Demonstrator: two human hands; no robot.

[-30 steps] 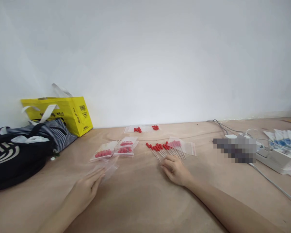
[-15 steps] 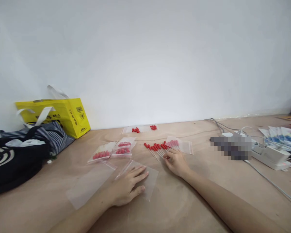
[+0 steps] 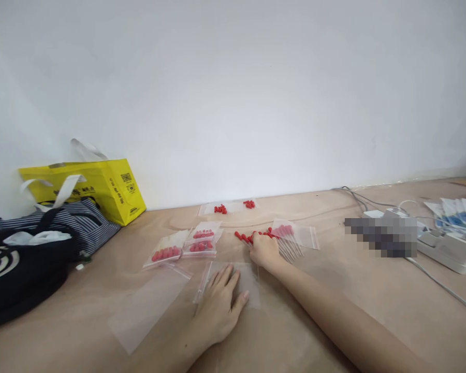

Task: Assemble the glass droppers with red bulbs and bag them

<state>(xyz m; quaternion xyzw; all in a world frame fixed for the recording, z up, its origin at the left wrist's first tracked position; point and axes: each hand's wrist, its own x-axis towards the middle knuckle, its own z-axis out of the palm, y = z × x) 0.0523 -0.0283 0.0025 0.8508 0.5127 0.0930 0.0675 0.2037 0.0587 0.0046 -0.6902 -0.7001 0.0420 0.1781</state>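
Observation:
My left hand point(image 3: 222, 305) lies flat with its fingers stretched out on a clear zip bag point(image 3: 250, 282). My right hand point(image 3: 264, 250) is closed, with curled fingers over a row of thin red-headed sticks point(image 3: 238, 235). Its fingertips are partly hidden, so how many sticks it grips cannot be seen. Pale stems point(image 3: 293, 249) fan out to the right of this hand. Just behind them, a clear bag point(image 3: 306, 237) overlaps several red heads. Left of the hands lie filled zip bags point(image 3: 166, 253) with red heads showing through, and a flat clear bag point(image 3: 147, 305).
Near the wall, more red-headed pieces point(image 3: 220, 209) rest on clear plastic. A yellow bag point(image 3: 116, 189), a striped bag point(image 3: 95, 220) and a black bag point(image 3: 23, 277) stand at the left. At the right are a power strip point(image 3: 446, 251), cables and printed packets point(image 3: 456, 212).
My right hand has moved left along the sticks, uncovering the stems at right. My left hand has turned with the clear bag under it, which now lies straighter. The view has shifted slightly.

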